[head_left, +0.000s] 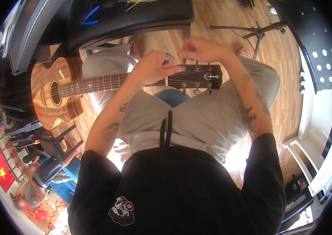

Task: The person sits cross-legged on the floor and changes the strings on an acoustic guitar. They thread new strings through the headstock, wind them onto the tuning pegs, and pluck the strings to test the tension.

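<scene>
An acoustic guitar lies across my lap, its wooden body [65, 88] to the left and its black headstock [213, 78] to the right. Strings run along the neck [103, 83] to the tuner posts. My left hand [156, 65], with a ring on it, is curled over the neck near the nut. Its thumb reaches onto a far-side tuner post; what the fingers hold is hidden. My right hand [201, 50] is at the headstock's far edge, fingertips pinched together by the tuning pegs [197, 62]. I cannot make out what is between them.
A black padded bench [134, 19] stands ahead, with a blue-handled tool [91, 16] on it. Tripod legs [258, 31] stand on the wooden floor at far right, near a black perforated panel [322, 51]. Another person [36, 182] sits at lower left, near a dark chair [56, 147].
</scene>
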Demonstrator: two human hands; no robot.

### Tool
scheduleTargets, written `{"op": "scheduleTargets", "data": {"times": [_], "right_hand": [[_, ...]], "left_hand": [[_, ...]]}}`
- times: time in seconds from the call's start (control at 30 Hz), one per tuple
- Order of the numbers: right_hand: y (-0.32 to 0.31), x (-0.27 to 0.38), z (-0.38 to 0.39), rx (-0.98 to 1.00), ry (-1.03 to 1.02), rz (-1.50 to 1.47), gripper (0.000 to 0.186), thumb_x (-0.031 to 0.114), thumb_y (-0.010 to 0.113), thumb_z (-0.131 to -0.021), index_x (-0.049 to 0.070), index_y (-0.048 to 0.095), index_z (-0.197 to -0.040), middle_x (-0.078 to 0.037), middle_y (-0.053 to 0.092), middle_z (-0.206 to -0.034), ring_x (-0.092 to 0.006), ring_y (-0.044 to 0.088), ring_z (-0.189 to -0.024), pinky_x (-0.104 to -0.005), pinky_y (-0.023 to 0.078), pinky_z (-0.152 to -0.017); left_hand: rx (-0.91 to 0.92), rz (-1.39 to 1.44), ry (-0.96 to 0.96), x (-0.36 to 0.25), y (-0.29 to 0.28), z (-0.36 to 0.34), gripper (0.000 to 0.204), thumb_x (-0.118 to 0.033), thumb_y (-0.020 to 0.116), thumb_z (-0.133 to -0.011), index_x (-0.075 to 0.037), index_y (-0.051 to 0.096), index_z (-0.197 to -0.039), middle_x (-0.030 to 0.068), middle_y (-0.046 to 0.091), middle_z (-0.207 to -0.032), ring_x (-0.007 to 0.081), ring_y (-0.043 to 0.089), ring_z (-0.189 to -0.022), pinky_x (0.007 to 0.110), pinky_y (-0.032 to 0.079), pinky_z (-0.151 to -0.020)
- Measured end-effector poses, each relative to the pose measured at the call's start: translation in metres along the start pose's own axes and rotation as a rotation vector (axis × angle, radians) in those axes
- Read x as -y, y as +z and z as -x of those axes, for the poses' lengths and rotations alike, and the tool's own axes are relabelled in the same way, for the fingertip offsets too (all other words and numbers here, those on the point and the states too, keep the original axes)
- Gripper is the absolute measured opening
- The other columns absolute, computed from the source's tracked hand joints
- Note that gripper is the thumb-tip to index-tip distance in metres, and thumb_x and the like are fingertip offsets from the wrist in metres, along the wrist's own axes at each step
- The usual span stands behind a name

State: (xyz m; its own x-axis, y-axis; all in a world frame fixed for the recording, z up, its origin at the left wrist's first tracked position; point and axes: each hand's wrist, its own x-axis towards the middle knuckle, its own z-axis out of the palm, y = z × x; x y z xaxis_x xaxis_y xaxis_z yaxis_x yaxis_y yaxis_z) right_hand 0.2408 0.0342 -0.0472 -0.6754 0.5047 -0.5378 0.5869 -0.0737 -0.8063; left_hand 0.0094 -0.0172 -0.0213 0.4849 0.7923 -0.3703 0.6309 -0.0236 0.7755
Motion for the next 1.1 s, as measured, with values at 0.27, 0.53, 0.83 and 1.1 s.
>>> {"op": "scheduleTargets", "data": {"times": [0.27,0.53,0.83,1.1], "right_hand": [[0.012,-0.025,-0.011,0.004,-0.298,-0.126,0.039,0.040,0.062,-0.102,0.002,0.069,-0.098,-0.005,0.067,-0.083,-0.0151,0.061,-0.075,-0.0307,0.049,-0.072],[0.010,-0.014,-0.025,0.091,-0.145,-0.110,0.030,0.032,0.064,-0.100,0.006,0.063,-0.085,0.001,0.059,-0.076,-0.0098,0.054,-0.072,-0.0287,0.046,-0.068],[0.004,-0.037,-0.022,0.084,-0.325,-0.139,0.028,0.031,0.068,-0.097,0.004,0.072,-0.099,-0.002,0.070,-0.090,-0.0115,0.061,-0.079,-0.0286,0.048,-0.068],[-0.004,-0.007,-0.006,0.115,-0.072,-0.135,0.024,0.027,0.066,-0.099,0.005,0.072,-0.107,-0.001,0.070,-0.092,-0.0107,0.061,-0.089,-0.0275,0.046,-0.071]], "left_hand": [[0.005,-0.066,0.008,0.002,-0.001,-0.001,0.062,-0.027,0.083,-0.087,-0.006,0.031,-0.061,0.0017,0.025,-0.056,0.0163,0.025,-0.056,0.035,0.028,-0.051],[0.008,-0.033,-0.005,-0.004,-0.001,0.001,0.061,-0.026,0.082,-0.088,-0.006,0.031,-0.061,0.0016,0.025,-0.056,0.0162,0.025,-0.056,0.035,0.028,-0.050],[0.086,-0.012,0.028,0.006,-0.002,-0.003,0.055,-0.025,0.076,-0.090,-0.004,0.033,-0.062,0.0051,0.027,-0.055,0.0192,0.027,-0.055,0.038,0.031,-0.051],[0.067,-0.027,-0.038,0.004,0.000,-0.001,0.052,-0.027,0.076,-0.090,-0.003,0.040,-0.061,0.0049,0.030,-0.053,0.0189,0.029,-0.053,0.038,0.032,-0.052]]}}
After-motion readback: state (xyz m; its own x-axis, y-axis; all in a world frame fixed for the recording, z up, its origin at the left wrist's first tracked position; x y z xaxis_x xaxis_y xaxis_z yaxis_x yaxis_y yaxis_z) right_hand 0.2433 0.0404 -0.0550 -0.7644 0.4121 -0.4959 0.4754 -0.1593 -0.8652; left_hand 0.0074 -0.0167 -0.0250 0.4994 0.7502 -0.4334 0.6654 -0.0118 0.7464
